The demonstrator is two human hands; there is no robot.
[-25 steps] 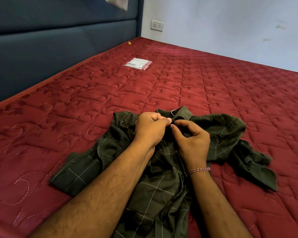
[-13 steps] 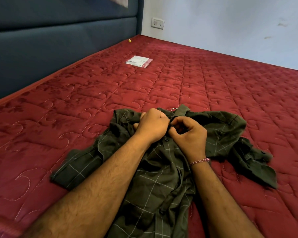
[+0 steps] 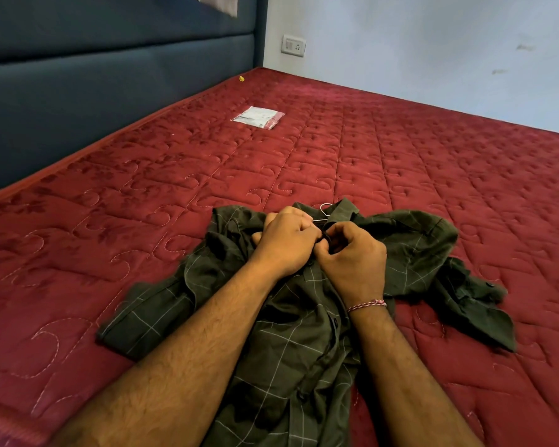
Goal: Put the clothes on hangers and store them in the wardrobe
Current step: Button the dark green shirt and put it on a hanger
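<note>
- My curled fingers hide the shirt's [image 3: 291, 343] top button; only the hanger's hook [image 3: 325, 210] shows.
- Left hand [image 3: 284, 243] and right hand [image 3: 352, 262] pinch its collar placket — shirt crumpled beneath them on the mattress [image 3: 143, 204].

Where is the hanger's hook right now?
In the head view, the metal hook pokes out of the green shirt's collar at centre frame, just beyond the left hand and right hand gripping the shirt front.
</note>
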